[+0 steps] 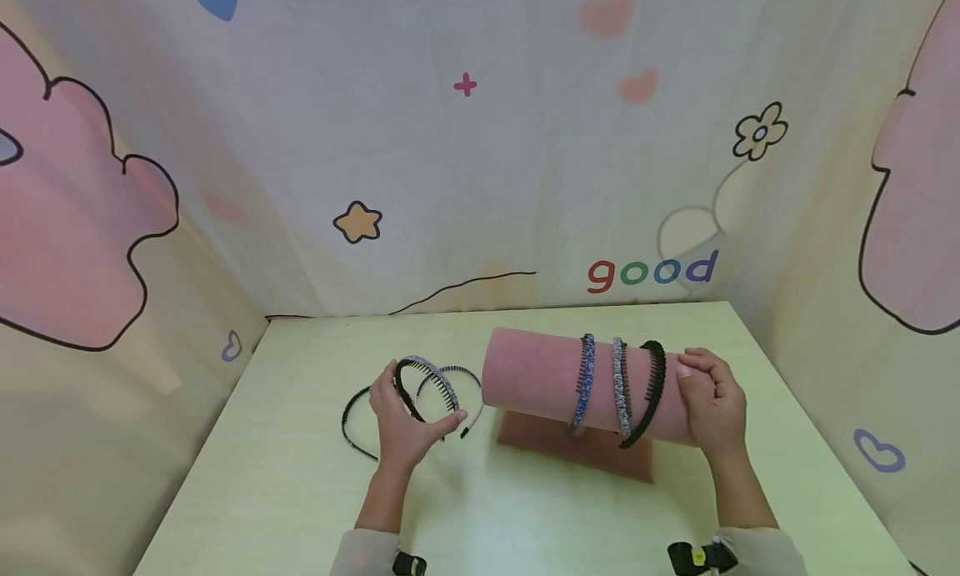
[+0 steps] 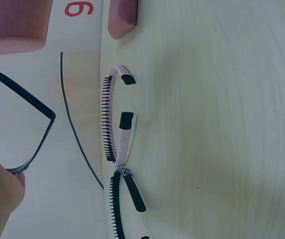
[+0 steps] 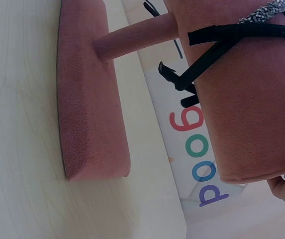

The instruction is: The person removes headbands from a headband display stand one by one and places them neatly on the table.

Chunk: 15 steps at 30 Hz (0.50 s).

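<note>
My left hand (image 1: 405, 430) holds a toothed headband (image 1: 450, 389) with silver glitter and black ends, spreading it between thumb and fingers. In the left wrist view, this headband (image 2: 23, 92) hangs above the table beside the pink roll. My right hand (image 1: 718, 405) grips the right end of the pink plush roll (image 1: 528, 376) of a headband stand. Around the roll sit a blue glitter headband (image 1: 586, 384), a silver one (image 1: 618, 376) and a braided black one (image 1: 657, 376). A short post joins the roll to its pink base (image 3: 90, 99) on the table.
Behind my left hand, a pale pink toothed headband (image 2: 125, 142) and a black one (image 2: 115, 204) lie on the light wooden table (image 1: 315, 509). A printed cloth backdrop (image 1: 465, 184) encloses the table's back and sides.
</note>
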Tool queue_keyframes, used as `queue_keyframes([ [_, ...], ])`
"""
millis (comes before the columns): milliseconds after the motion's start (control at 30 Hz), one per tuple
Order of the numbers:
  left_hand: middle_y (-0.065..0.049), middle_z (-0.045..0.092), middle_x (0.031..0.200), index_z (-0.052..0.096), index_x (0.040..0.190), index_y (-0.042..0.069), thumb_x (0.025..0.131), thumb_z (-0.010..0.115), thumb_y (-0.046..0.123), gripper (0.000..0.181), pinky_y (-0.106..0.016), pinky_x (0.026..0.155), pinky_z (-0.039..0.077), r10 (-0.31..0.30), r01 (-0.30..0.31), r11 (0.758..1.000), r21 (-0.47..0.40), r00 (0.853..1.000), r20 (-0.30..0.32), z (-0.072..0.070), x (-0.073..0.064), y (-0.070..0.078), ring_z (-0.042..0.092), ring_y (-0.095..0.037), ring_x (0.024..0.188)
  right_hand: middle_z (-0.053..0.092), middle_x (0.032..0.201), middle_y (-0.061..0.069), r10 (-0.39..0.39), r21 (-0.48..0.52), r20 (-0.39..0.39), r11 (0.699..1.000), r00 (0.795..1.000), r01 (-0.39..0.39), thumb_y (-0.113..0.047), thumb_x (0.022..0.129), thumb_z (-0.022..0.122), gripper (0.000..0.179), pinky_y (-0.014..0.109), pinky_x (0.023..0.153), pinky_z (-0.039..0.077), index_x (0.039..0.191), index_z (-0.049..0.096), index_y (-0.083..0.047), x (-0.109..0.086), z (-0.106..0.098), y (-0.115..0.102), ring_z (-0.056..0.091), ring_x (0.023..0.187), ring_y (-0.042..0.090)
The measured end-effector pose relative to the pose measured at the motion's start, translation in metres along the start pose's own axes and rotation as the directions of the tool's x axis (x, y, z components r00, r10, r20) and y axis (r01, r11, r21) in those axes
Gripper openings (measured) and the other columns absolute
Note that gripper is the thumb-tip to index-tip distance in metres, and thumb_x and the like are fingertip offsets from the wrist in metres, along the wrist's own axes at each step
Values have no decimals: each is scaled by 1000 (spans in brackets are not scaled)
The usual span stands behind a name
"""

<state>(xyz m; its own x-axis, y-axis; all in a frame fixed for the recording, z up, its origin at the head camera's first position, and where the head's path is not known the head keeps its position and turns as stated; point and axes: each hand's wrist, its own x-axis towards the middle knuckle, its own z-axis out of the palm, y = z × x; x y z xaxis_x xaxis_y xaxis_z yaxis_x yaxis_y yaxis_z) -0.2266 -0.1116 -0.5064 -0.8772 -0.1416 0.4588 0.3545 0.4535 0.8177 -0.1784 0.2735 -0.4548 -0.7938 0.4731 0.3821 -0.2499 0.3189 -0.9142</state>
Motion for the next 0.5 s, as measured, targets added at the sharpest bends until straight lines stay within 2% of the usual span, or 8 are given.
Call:
queue_keyframes([
  [167,-9,28,137,27,142,7,49,91,43,118,-48,96,32,-4,5,1000,17,998,-56,-4,1,-2,20,-23,128,57,114,-2,-1,-3,-1,1000,1000,1,-9,91,56,22,20,85,36,107,60,5,-2,1,-3,48,106,5],
  [300,-12,27,134,28,141,6,47,92,39,118,-50,94,32,-30,33,999,27,993,-110,-7,1,-2,19,-27,127,57,116,0,-4,-20,3,1000,1000,4,-10,91,56,22,20,86,36,107,60,4,-2,1,-5,48,106,5],
  [500,-11,25,128,28,141,8,45,93,38,120,-45,91,34,-90,95,995,19,976,-198,-12,1,-5,18,-24,122,56,117,8,11,-34,5,999,1000,-11,-7,91,55,21,20,86,35,107,59,6,-2,1,-10,48,105,2],
])
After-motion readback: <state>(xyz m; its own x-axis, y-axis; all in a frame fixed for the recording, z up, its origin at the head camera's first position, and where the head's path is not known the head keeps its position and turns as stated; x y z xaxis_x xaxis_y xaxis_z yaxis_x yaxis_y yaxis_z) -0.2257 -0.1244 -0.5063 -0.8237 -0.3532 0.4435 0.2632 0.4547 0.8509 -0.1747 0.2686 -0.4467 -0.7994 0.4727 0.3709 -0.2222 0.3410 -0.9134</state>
